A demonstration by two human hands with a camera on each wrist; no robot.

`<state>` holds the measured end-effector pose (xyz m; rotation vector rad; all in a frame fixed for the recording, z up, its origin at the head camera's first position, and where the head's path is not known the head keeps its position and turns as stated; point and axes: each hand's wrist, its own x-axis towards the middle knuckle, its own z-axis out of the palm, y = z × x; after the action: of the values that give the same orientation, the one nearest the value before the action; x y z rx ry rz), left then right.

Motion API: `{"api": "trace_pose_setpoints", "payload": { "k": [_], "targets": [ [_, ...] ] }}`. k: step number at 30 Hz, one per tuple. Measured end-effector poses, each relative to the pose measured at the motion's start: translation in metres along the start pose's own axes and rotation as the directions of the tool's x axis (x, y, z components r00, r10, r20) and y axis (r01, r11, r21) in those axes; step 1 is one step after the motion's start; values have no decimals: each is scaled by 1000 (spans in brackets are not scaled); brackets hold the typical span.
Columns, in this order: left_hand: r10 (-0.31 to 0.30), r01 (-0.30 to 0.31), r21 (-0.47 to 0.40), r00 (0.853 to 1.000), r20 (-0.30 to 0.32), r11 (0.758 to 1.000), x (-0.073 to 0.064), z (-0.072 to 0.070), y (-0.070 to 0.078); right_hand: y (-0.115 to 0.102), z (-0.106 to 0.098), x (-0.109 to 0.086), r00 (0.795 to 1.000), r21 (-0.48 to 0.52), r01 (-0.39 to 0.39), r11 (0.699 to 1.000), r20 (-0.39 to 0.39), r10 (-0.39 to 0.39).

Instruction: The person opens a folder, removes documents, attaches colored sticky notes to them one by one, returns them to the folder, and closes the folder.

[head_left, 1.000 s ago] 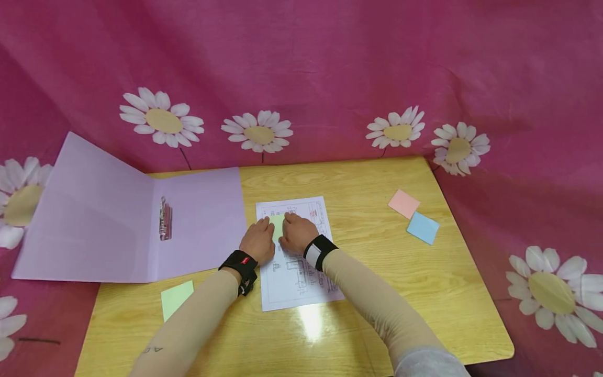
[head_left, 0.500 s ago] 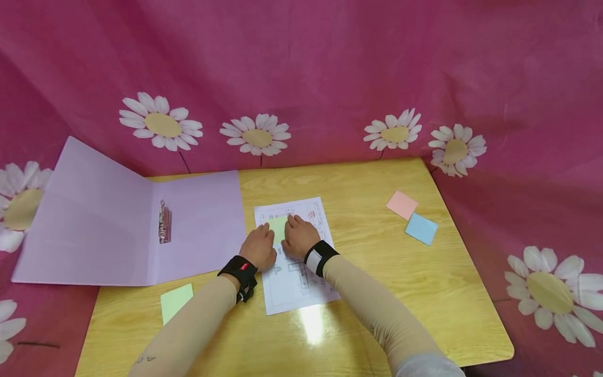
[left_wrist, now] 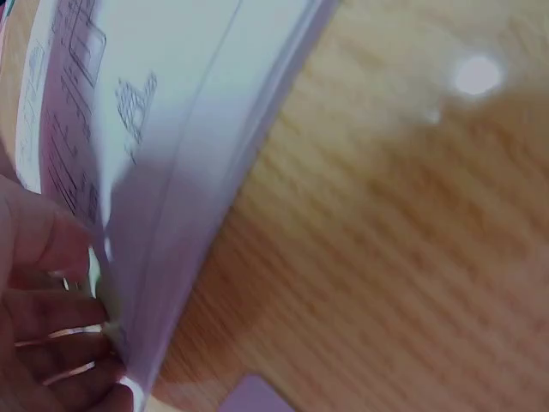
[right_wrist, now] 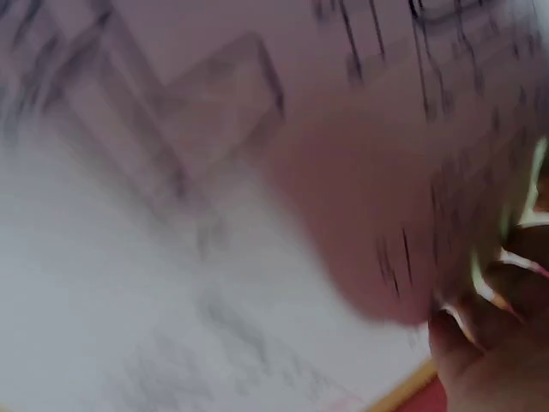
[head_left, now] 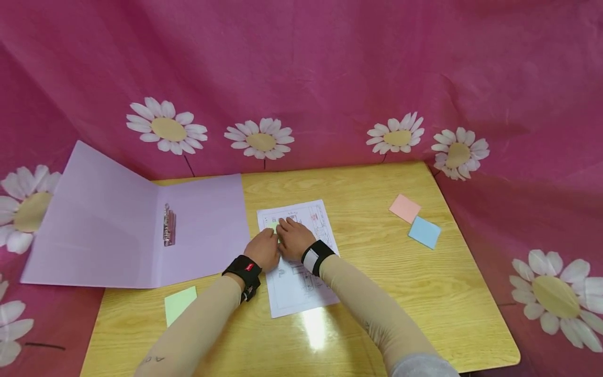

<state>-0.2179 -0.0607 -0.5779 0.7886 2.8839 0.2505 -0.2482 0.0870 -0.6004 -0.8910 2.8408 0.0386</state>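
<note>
A stack of white printed sheets (head_left: 301, 293) with line drawings lies in the middle of the table. Over its upper left part, both hands meet at a pale green sticky note (head_left: 273, 225), mostly covered by the fingers. My left hand (head_left: 264, 250) pinches the note from the left, its thumb and bent fingers near the sheets' edge in the left wrist view. From the right, my right hand (head_left: 296, 240) pinches it too, knuckles close beside the left hand's. Slivers of green show between the right fingers (right_wrist: 489, 313) in the right wrist view, which is blurred.
An open lilac ring binder (head_left: 207, 230) stands at the left, its cover raised and metal clip (head_left: 168, 226) showing. Another green note pad (head_left: 180, 303) lies in front of it, partly behind the left sleeve. Pink (head_left: 405, 208) and blue (head_left: 425, 232) note pads lie at the right.
Both hands have drawn together until they nearly touch, and now cover most of the green note that showed between them. The head view has shifted slightly.
</note>
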Motion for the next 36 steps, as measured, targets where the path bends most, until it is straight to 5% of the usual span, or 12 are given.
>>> {"api": "trace_pose_setpoints", "payload": {
  "k": [3, 9, 16, 22, 27, 32, 36],
  "targets": [
    [-10, 11, -28, 1000, 14, 1000, 5, -3, -4, -1, -3, -2, 1000, -14, 3, 1000, 4, -3],
    [-37, 42, -35, 988, 150, 998, 17, -6, -4, 2, -11, -9, 998, 28, -27, 999, 61, 25],
    [-60, 58, 21, 989, 136, 998, 28, -9, 4, 8, -9, -14, 991, 11, -121, 993, -59, 121],
    [-82, 81, 13, 986, 146, 997, 26, -7, 5, 3, 1, -26, 991, 2, -79, 997, -106, 78],
    [-53, 53, 2, 989, 140, 999, 27, -6, 0, 4, -2, -35, 996, 121, -33, 992, -74, 42],
    [-90, 102, -97, 989, 116, 990, 23, -4, -5, 22, -12, -47, 991, 190, -62, 980, -104, 83],
    [-121, 120, -214, 993, 6, 970, 16, -1, -5, 47, -16, -65, 968, 218, -113, 969, -194, 157]
  ]
}}
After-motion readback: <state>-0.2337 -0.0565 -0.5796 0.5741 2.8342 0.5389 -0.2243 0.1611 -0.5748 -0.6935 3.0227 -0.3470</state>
